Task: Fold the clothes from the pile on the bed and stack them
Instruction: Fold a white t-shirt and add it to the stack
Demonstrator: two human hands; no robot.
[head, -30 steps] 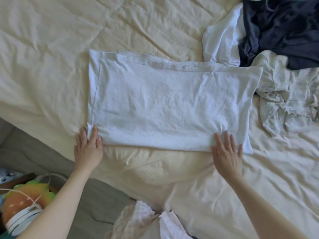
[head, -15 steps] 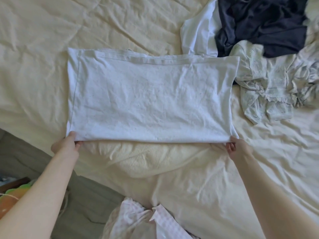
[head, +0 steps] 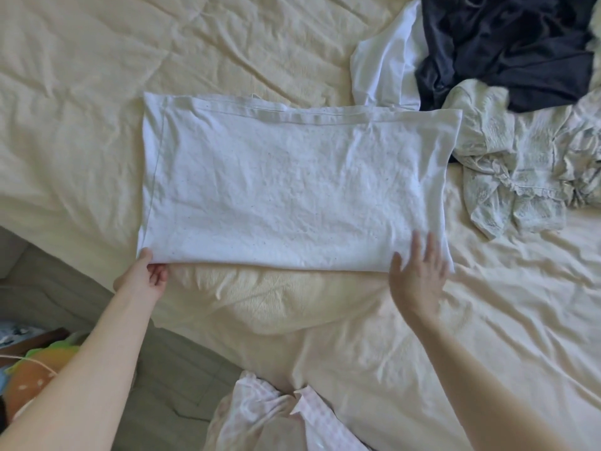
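Your left hand (head: 144,275) pinches the near-left corner of the white cloth (head: 292,190), while your right hand (head: 418,276) rests spread and flat near its near-right corner.

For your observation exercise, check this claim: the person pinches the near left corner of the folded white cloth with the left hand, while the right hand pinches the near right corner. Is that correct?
Not quite. The head view shows the left hand pinching the near left corner of the folded white cloth, but the right hand lies flat with straight fingers near the near right corner, not pinching it.

Head-worn, steeply down over bed (head: 81,76)
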